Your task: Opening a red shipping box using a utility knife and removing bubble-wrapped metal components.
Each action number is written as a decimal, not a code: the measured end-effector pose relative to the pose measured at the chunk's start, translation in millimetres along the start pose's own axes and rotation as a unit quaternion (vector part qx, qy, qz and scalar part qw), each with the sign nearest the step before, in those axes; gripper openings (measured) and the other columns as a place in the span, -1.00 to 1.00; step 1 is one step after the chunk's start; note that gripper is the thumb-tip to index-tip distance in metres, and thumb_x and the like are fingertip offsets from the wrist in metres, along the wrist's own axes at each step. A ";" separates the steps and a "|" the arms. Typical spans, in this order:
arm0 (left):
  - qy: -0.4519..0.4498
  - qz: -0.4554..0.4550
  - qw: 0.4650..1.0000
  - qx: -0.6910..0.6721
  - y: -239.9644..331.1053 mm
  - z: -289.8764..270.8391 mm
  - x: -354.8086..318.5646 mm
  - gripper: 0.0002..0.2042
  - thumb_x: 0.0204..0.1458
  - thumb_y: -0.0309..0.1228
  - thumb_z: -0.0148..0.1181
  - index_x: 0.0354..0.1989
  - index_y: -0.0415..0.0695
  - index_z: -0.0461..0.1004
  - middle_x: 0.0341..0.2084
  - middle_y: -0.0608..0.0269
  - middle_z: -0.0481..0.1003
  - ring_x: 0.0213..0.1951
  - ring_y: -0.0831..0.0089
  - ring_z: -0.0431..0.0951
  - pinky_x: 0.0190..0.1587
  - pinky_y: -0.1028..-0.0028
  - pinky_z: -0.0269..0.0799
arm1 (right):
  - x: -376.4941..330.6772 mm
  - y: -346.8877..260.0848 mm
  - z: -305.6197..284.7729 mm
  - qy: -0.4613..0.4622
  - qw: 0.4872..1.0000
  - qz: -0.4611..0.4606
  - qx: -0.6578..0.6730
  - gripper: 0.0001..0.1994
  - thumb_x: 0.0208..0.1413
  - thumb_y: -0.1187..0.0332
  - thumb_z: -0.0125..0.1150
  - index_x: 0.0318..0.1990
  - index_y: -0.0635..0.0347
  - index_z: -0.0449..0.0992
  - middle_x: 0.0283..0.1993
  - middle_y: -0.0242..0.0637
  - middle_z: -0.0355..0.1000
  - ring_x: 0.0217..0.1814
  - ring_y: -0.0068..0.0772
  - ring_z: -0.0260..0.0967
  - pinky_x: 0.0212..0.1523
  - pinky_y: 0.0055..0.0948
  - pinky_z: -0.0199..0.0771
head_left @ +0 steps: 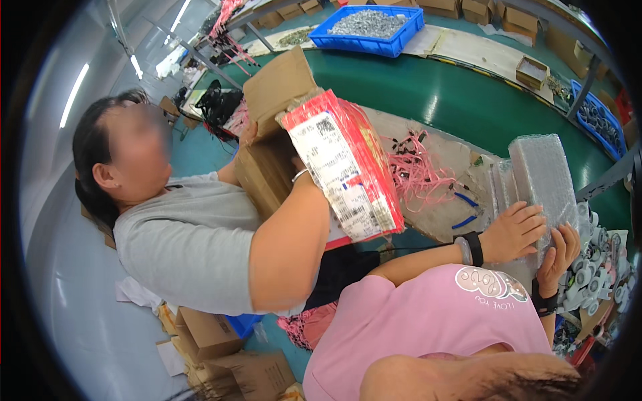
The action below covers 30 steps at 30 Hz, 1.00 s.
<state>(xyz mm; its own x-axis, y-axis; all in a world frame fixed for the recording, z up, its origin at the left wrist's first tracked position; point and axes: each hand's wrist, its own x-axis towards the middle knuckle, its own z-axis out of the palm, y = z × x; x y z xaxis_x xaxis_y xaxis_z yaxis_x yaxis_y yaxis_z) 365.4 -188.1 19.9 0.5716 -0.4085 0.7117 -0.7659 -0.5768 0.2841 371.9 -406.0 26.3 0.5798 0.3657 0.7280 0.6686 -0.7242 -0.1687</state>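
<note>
At the left of the frame a co-worker in a grey shirt [190, 244] holds up an open cardboard box [271, 127] with both arms. A flat red pack with a white label [348, 170] sticks out of its mouth. Flattened boxes [210, 334] lie on the floor at the lower left. Right of the pack, a tangle of pink cords [418, 170] lies on a sheet of card on the green table [455, 93]. A blue crate of grey metal parts [368, 27] stands at the top centre.

At the right, the bubble-wrapped package [545, 170] stands on end at the table edge. The left hand [515, 230], with a black watch on the wrist, grips the package's lower near side, fingers spread over the wrap. The right hand [560, 257] clasps its bottom end, fingers curled onto it. Small white and grey parts [595, 271] are heaped just right of the hands.
</note>
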 end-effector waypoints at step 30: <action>0.016 -0.051 0.998 0.033 17.8 -11.9 1.2 -0.54 -0.02 -0.26 0.25 0.08 -0.12 0.45 0.06 0.28 0.41 0.16 0.26 0.29 0.31 0.06 0.04 | -0.4 0.2 -2.4 -0.016 1.000 -0.017 -0.001 -0.74 0.26 0.36 -0.08 -0.08 0.26 0.51 0.10 -0.09 0.39 0.24 0.02 0.26 0.31 -0.06 0.08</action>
<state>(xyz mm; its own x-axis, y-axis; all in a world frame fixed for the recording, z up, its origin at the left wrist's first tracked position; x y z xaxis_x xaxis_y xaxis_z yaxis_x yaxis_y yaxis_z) 349.0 -190.4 33.4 0.6347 -0.3224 0.7023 -0.6826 -0.6599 0.3140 370.7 -407.7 27.6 0.5722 0.4083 0.7113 0.6870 -0.7123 -0.1438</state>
